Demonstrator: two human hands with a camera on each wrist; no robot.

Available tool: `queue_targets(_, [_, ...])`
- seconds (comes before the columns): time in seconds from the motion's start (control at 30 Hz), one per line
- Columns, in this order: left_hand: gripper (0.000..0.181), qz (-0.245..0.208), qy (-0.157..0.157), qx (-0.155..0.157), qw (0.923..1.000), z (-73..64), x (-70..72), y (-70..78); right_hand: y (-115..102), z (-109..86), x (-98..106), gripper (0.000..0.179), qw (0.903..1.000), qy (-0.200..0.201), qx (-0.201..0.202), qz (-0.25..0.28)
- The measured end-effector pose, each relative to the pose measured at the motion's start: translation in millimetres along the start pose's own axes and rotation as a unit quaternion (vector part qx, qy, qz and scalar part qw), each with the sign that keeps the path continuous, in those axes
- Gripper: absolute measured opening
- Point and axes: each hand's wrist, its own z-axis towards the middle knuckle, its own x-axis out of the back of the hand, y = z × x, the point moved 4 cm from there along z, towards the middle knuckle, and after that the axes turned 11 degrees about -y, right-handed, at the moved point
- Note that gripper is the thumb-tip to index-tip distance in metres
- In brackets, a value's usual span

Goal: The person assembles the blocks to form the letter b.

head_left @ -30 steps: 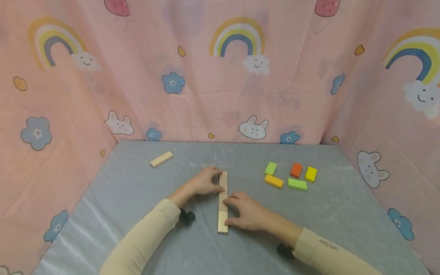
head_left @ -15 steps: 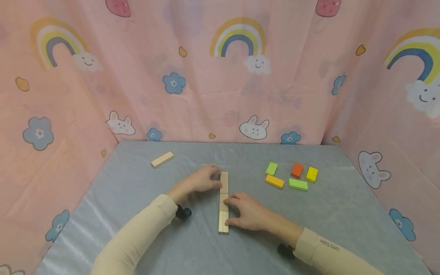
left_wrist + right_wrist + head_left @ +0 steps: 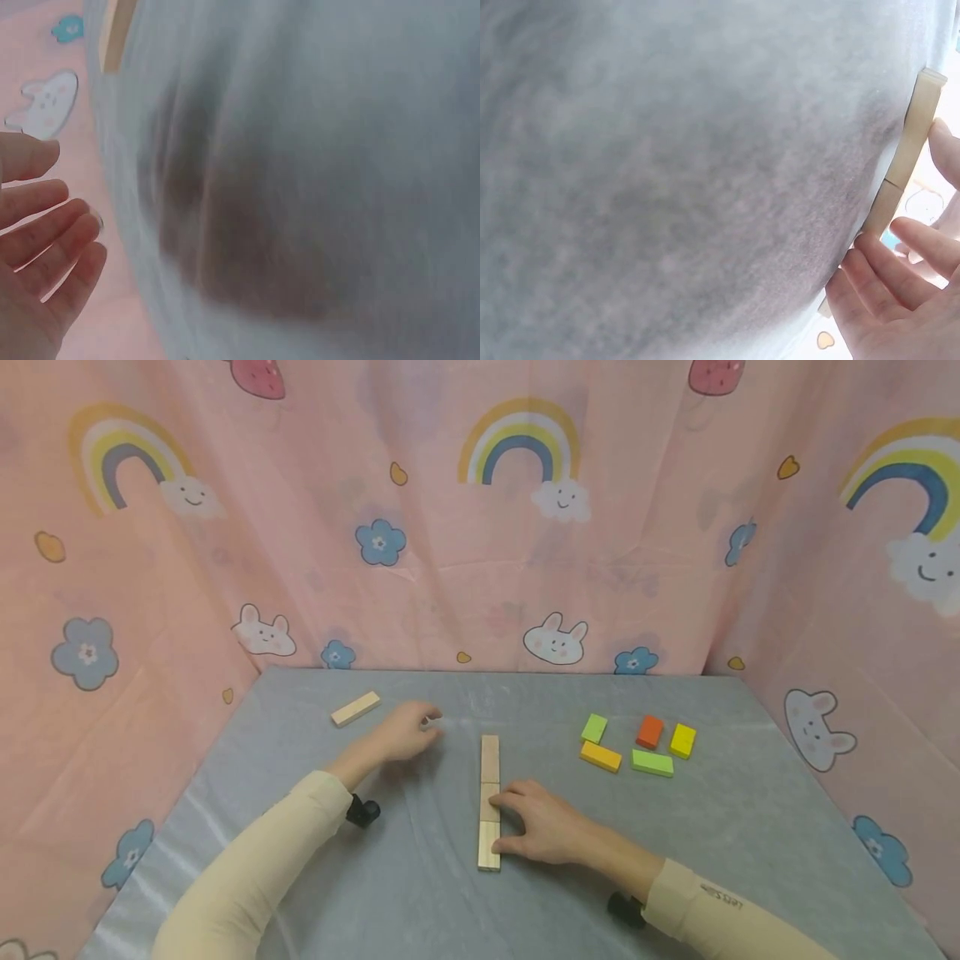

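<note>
Three plain wooden blocks lie end to end in a straight row: a far block (image 3: 490,758), a middle block (image 3: 487,810) and a near block (image 3: 487,853). At the row's right side, my right hand (image 3: 546,822) touches the middle block with a fingertip and the near block with the thumb. The right wrist view shows its fingers (image 3: 874,289) spread loosely along the row. My left hand (image 3: 405,731) is over the cloth with fingers relaxed and nothing in them. Nearest to it is a loose wooden block (image 3: 356,709), which lies at a slant farther left.
Right of the row lie several coloured blocks: a small green block (image 3: 594,728), an orange block (image 3: 601,757), a long green block (image 3: 652,763), a red block (image 3: 649,732) and a yellow block (image 3: 682,741). A patterned pink curtain (image 3: 450,585) surrounds the grey-covered table (image 3: 360,902).
My left hand has let go of the far block and moved left, towards the loose wooden block. My right hand stays at the row, and the blocks have not moved.
</note>
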Motion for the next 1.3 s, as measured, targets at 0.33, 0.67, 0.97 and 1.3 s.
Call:
queue_targets(0.33, [0.039, 0.026, 0.045, 0.066, 0.9965, -15.6, 26.7, -33.5, -1, -2.8, 1, 0.06, 0.9998, -0.008, -0.004, 0.016])
queue_targets(0.67, [0.038, -0.063, 0.123, 0.106, 0.9847, -30.3, 32.1, -83.3, -2, -4.1, 1, 0.06, 0.9998, -0.008, -0.009, 0.014])
queue_targets(0.97, [0.043, -0.102, 0.168, 0.17, 0.9656, -46.0, 38.7, -102.1, -3, -3.9, 0, 0.06, 0.9999, -0.005, -0.008, 0.006])
queue_targets(1.3, [0.046, -0.127, 0.16, 0.207, 0.9567, -53.5, 31.9, -115.4, -1, -0.5, -1, 0.061, 1.0, -0.004, -0.006, 0.005])
